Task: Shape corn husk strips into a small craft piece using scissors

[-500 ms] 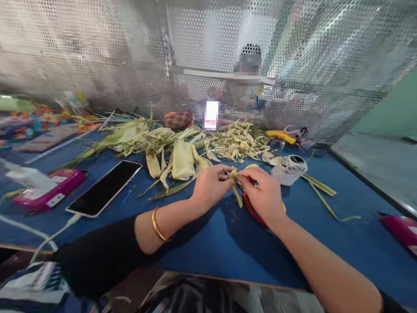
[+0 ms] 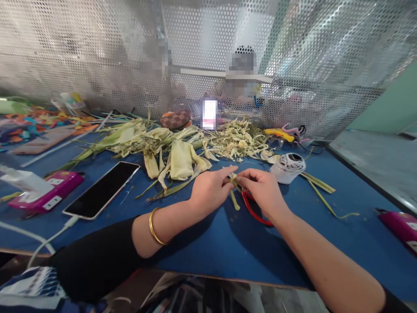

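Between my fingertips is a small pale-yellow knotted strip of corn husk (image 2: 234, 201), its tail hanging down toward the blue table. My left hand (image 2: 210, 191), with a gold bangle at the wrist, pinches it from the left, the index finger stretched along the top. From the right, my right hand (image 2: 260, 189) pinches the same piece between thumb and fingers. Red-handled scissors (image 2: 256, 213) lie on the table beneath my right hand, their blades hidden. A roll of white thread (image 2: 288, 168) stands just right of my right hand.
Corn husks (image 2: 180, 161) and a heap of shredded husk bits (image 2: 243, 141) lie behind my hands. A phone (image 2: 102, 189) on a cable and a magenta power strip (image 2: 48, 191) are left. Husk stems (image 2: 321, 184) lie right. A perforated metal screen (image 2: 114, 56) stands at the back.
My left index finger has straightened over the husk piece. Both hands stay close together, and more of the red scissor handle shows. The view has shifted slightly.
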`<state>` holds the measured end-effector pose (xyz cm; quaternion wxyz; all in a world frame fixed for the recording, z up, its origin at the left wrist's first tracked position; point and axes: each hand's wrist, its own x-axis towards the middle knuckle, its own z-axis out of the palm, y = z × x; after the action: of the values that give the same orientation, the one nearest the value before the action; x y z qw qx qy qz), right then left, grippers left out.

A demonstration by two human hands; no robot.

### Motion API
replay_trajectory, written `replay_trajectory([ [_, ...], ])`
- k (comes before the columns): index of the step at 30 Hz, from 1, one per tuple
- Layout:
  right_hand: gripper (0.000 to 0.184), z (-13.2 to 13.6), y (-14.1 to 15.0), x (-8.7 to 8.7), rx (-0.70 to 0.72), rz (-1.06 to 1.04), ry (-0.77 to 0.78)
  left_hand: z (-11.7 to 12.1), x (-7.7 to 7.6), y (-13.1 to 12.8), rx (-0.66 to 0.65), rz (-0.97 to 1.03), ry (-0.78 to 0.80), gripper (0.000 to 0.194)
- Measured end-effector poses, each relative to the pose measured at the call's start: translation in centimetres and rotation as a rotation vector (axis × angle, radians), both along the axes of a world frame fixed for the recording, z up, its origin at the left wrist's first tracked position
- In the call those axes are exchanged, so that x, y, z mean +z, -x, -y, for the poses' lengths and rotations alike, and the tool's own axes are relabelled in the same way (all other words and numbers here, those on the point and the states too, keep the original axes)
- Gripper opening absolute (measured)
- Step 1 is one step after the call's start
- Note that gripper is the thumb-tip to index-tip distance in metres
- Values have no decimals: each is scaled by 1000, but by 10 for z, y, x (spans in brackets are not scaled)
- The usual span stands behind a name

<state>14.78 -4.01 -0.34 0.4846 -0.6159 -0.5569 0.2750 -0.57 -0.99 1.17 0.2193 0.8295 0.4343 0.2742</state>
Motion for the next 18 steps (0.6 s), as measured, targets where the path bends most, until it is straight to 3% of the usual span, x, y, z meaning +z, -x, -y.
replay_trajectory([
  [4,20,0,0,2,-2,55,-8,-1,1,0,2,-52,-24,58],
  [9,22,0,2,1,-49,12,-43,-1,0,0,-42,-101,-62,44],
  [14,23,0,2,0,74,-30,-1,-2,2,1,-79,-165,-95,46],
  [18,19,1,0,6,200,-37,112,-5,2,0,-107,-95,-22,47],
])
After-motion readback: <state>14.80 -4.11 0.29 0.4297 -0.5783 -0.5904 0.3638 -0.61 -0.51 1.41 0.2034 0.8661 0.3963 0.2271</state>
